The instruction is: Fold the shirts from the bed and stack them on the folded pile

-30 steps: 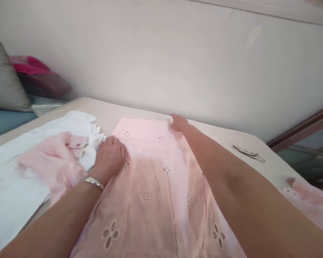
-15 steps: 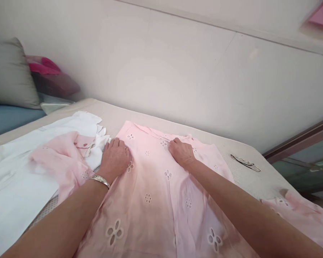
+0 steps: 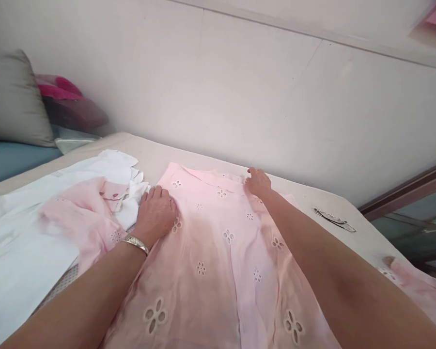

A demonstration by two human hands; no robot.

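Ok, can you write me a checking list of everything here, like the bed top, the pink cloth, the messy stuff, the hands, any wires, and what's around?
Surface: beige padded top, mostly covered by cloth.
Job's things: pink eyelet fabric spread flat, flower-shaped holes showing.
Clutter: white cloth at left with a crumpled pink piece on it; thin metal item at right, too small to tell; more pink cloth at the right edge.
Grippers: left hand palm down on the fabric's left side, bangle on the wrist; right hand at the fabric's far edge.
Cables: nothing seen.
Surroundings: pale wall; grey cushion and magenta item at far left.
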